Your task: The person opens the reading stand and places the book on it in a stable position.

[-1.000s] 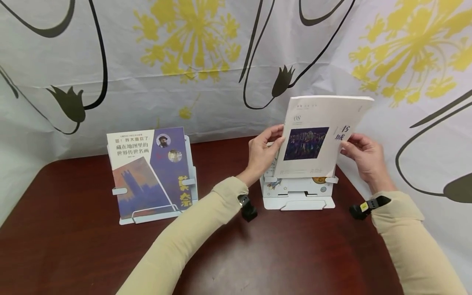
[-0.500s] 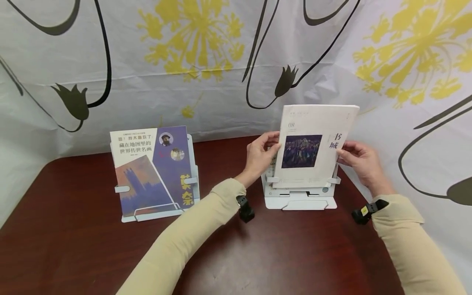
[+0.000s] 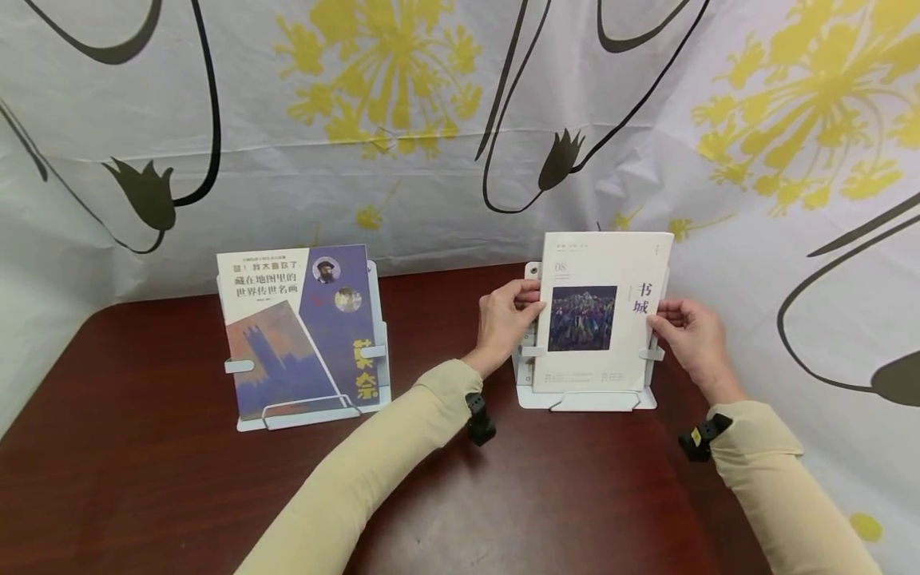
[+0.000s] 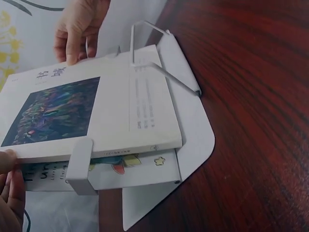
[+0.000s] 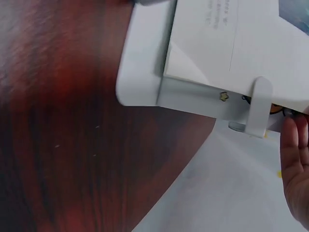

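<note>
A white book point(image 3: 596, 367) with a dark picture on its cover leans upright on a white book stand point(image 3: 528, 395). Its lower edge sits down at the stand's ledge, behind the wire holder point(image 4: 166, 77). My left hand point(image 3: 497, 326) pinches the book's left edge between thumb and fingers. On the opposite edge my right hand point(image 3: 695, 339) grips it the same way, thumb on the cover. The stand's side clips point(image 4: 79, 162) reach round to the book's front at both sides. Behind the book, the stand's printed back plate point(image 4: 135, 169) shows a star and coloured drawings.
To the left, a second white stand point(image 3: 309, 419) bears a purple and cream book point(image 3: 334, 319). Both stands rest on a dark red wooden table point(image 3: 446, 479). A white curtain point(image 3: 402, 200) with yellow and grey flowers hangs right behind the table.
Both hands have lowered the white book onto the right stand. It was tilted and higher; now it stands straighter, its lower edge at the ledge. The left book and stand have stayed put.
</note>
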Demonstrator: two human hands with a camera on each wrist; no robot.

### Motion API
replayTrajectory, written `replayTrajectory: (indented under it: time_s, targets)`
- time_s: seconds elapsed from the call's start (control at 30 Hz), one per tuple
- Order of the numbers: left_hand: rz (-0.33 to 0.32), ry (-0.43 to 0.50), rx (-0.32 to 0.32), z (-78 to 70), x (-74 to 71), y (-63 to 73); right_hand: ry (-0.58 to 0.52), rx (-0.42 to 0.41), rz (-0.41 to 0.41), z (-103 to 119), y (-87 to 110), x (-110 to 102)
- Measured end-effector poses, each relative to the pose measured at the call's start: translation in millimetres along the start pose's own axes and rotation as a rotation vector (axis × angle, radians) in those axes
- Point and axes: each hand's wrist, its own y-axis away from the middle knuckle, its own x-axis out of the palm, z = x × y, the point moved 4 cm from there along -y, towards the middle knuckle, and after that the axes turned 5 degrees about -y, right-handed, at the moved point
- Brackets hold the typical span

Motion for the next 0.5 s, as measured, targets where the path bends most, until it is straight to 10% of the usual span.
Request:
replayTrajectory:
  time_s: [0.5]
  targets:
    - [0.096,-0.156,-0.004,3.6,-16.8,3.3,0.062,0.093,-0.155,4.1,11.7,0.0]
